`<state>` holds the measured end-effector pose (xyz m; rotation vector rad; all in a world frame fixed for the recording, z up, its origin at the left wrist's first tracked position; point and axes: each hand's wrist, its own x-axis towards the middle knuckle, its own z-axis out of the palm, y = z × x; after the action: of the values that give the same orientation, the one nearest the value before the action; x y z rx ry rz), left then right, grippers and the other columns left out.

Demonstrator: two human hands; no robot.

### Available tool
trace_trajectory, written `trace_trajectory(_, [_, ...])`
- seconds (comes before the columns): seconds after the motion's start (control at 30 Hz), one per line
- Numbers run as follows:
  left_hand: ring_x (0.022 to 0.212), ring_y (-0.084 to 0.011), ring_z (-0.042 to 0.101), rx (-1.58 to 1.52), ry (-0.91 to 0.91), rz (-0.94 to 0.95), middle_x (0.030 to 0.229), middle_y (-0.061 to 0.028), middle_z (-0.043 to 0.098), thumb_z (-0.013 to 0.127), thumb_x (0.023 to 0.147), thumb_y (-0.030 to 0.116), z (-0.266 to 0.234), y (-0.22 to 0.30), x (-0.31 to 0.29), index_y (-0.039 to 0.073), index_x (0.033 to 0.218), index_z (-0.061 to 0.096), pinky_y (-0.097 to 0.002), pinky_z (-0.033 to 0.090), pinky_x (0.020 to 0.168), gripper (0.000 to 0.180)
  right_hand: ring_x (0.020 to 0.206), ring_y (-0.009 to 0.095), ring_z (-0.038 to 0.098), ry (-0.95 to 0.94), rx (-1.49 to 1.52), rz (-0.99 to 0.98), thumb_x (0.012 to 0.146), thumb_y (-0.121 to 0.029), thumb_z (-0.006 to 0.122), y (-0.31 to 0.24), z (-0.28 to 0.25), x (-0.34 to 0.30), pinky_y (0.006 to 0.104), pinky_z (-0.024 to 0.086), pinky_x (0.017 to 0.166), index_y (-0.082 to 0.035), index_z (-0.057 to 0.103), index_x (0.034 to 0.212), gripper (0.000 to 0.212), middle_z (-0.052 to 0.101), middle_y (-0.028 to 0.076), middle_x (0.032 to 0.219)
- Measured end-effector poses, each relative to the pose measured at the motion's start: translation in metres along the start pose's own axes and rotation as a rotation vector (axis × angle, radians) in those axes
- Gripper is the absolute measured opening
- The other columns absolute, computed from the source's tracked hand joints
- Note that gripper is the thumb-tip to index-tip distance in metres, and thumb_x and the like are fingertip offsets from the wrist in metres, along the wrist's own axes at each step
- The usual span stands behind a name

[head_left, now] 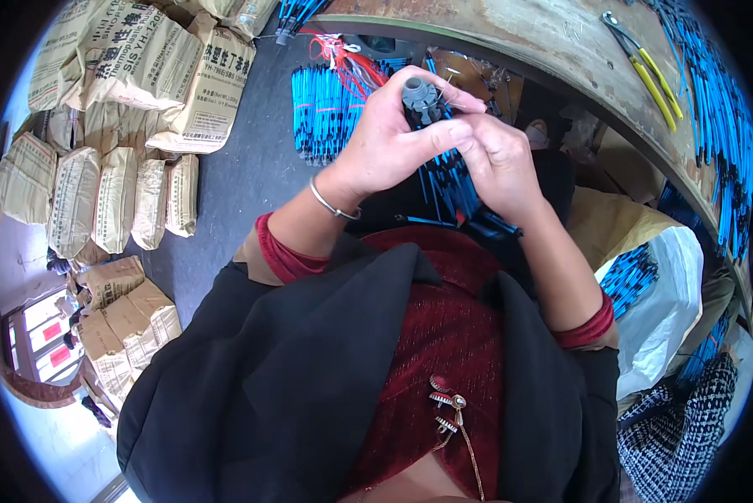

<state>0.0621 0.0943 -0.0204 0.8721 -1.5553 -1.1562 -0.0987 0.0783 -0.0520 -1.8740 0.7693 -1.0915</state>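
My left hand [380,138] is wrapped round a dark grey, slotted plastic hub [422,99] with a round hole in its top. By the hub, thin wire [452,85] shows near the left fingers. Against the left thumb, my right hand [502,159] is closed with thumb and finger pinched together; what lies in the pinch is too small to make out. Under both hands, thin blue-and-black rods [445,189] spread down toward my lap. How they join the hub is hidden by my fingers.
A bundle of blue-and-black rods [316,117] stands on the floor beside red and white strands [355,63]. Pliers with yellow handles [657,88] lie on the worn workbench [552,38], near more rods [716,109]. Paper sacks [142,63] pile up at left; a white sack [665,293] stands right.
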Motion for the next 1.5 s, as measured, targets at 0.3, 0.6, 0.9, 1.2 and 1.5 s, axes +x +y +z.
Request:
trace_trajectory(0.3, [0.083,-0.0262,0.064,-0.149,0.336,-0.080,0.084,-0.0187,0.065,0.050,0.084,0.000,0.016,-0.001,0.004,-0.002,0.087,0.052,-0.0381,0.050,0.081,0.004,0.068,0.030,0.060,0.147,-0.155,-0.026,0.081,-0.006,0.061,-0.018,0.007,-0.007,0.0340,0.048,0.062,0.001,0.061,0.089,0.011,0.060,0.015,0.078])
trace_trajectory(0.6, [0.078,-0.0226,0.064,-0.144,0.216,-0.064,0.080,-0.0176,0.065,0.050,0.079,-0.005,0.007,-0.001,0.008,-0.002,0.084,0.053,-0.0353,0.052,0.074,0.006,0.069,0.026,0.060,0.095,-0.155,0.016,0.078,-0.004,0.062,0.003,0.001,-0.015,0.0325,0.048,0.060,0.000,0.062,0.086,0.009,0.061,0.013,0.078])
trace_trajectory(0.9, [0.068,-0.0119,0.061,-0.232,0.207,-0.068,0.072,-0.0074,0.063,0.056,0.077,-0.003,0.005,-0.004,0.011,0.000,0.079,0.054,-0.0258,0.050,0.063,0.004,0.064,0.026,0.057,0.173,-0.234,0.016,0.075,-0.001,0.064,-0.014,-0.001,-0.021,0.0317,0.046,0.059,0.001,0.058,0.082,0.009,0.057,0.014,0.072])
trace_trajectory(1.2, [0.069,-0.0187,0.062,-0.153,0.107,-0.031,0.074,-0.0138,0.062,0.053,0.078,-0.005,0.018,0.000,0.018,-0.001,0.082,0.052,-0.0314,0.051,0.065,0.006,0.064,0.026,0.055,0.138,-0.275,-0.158,0.076,-0.001,0.063,0.005,-0.008,-0.037,0.0321,0.045,0.059,0.003,0.058,0.085,0.011,0.056,0.014,0.073])
trace_trajectory(1.5, [0.072,-0.0186,0.062,-0.156,0.031,-0.059,0.080,-0.0152,0.063,0.051,0.079,-0.005,0.014,-0.002,0.023,-0.001,0.086,0.052,-0.0312,0.051,0.067,0.008,0.068,0.028,0.057,0.220,-0.084,0.135,0.078,-0.003,0.061,0.014,-0.020,-0.029,0.0341,0.046,0.061,0.001,0.058,0.081,0.006,0.059,0.013,0.074])
